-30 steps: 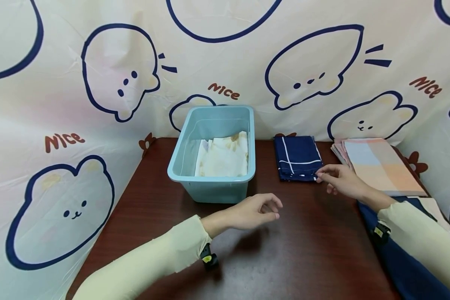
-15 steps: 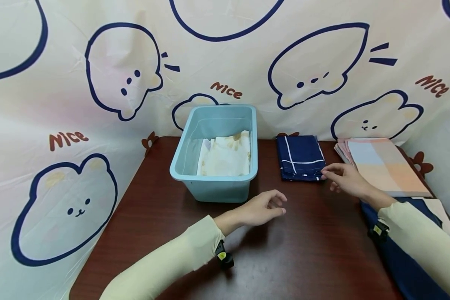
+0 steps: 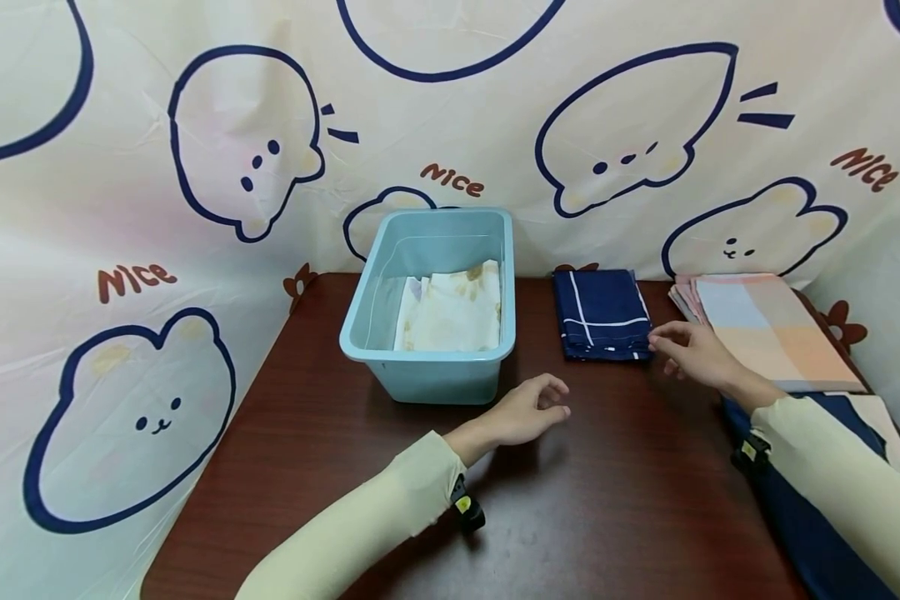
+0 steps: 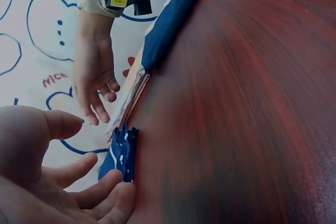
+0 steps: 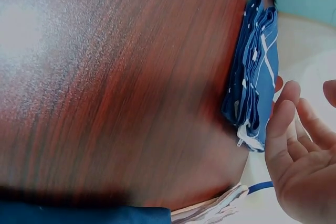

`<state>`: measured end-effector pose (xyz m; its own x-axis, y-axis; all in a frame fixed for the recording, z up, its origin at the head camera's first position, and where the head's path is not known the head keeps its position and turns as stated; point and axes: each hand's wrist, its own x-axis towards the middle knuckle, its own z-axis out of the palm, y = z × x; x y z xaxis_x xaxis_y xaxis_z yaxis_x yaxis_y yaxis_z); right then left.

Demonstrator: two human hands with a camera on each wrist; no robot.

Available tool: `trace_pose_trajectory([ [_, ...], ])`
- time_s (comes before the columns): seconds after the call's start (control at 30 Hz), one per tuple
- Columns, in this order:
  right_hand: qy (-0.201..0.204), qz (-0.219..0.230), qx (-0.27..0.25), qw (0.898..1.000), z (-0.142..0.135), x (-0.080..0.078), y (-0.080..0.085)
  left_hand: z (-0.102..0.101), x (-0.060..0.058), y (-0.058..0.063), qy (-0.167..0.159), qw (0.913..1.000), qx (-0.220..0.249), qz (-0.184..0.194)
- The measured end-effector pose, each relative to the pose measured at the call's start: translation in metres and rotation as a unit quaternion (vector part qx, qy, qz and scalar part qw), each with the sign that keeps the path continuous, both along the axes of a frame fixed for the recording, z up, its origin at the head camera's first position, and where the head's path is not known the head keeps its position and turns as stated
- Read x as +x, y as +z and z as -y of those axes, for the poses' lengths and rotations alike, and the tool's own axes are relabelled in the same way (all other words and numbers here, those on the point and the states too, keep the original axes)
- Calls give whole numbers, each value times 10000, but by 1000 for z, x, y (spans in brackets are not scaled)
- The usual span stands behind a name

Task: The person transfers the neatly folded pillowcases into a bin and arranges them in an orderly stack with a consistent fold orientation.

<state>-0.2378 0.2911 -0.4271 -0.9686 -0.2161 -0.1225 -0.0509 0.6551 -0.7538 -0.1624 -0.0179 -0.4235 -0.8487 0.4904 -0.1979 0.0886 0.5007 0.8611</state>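
Note:
A folded navy cloth [image 3: 603, 312] with thin white lines lies at the back of the table. In the right wrist view its stacked layers show at the edge, with a small white tab at one corner. My right hand [image 3: 693, 354] hovers at the cloth's front right corner, fingers loosely bent; in the right wrist view thumb and fingers are apart with nothing between them. My left hand [image 3: 521, 412] hangs above the table in front of the blue tub [image 3: 429, 379], its fingers relaxed and holding nothing. Inside the tub lies a folded white cloth [image 3: 453, 312] with yellowish-brown stains.
On the right, a folded pastel checked cloth [image 3: 780, 333] lies at the table's edge. Nearer, a dark blue cloth [image 3: 802, 500] stretches along the right side under my right forearm. A printed curtain [image 3: 420, 125] hangs behind and beside the brown table [image 3: 607, 517].
My right hand has drawn slightly back and right from the navy cloth's corner. My left forearm has swung rightward, its hand staying near the tub's front. The view has shifted a little.

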Motion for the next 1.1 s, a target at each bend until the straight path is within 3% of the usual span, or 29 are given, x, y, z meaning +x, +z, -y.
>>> trace_pose_trajectory([
  [0.6,-124,-63,100,9999,-3,-11,-6,-22,-19,-15,493,9988,-1,-72],
  [0.83,-133,-76,158,9998,-5,-16,-6,-28,-29,-19,862,9962,134,81],
  [1.1,-209,137,269,9993,-7,-24,-7,-33,-39,-26,1263,9919,164,-16],
])
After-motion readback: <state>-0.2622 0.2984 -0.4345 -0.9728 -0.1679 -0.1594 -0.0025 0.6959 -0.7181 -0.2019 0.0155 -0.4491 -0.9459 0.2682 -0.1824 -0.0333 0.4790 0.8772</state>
